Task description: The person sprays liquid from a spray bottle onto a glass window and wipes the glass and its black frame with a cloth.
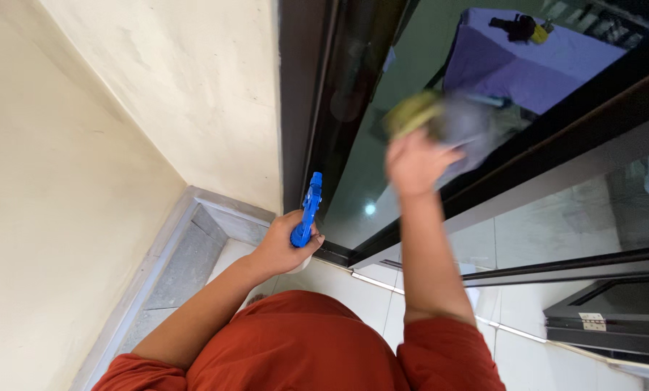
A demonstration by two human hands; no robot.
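Glass door (353, 181), cloth (440, 119), blue spray bottle (306, 213)

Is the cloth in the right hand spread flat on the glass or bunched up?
Bunched, as far as the blur shows: the cloth is a grey-and-yellow wad under the right hand against the glass door.

Cream wall (86, 145), white floor tiles (339, 293)

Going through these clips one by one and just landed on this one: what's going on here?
A person in a rust-red top stands at a dark-framed glass door. The left hand grips a blue spray bottle near the frame's lower corner. The right hand presses a blurred cloth, yellowish and grey, against the glass.
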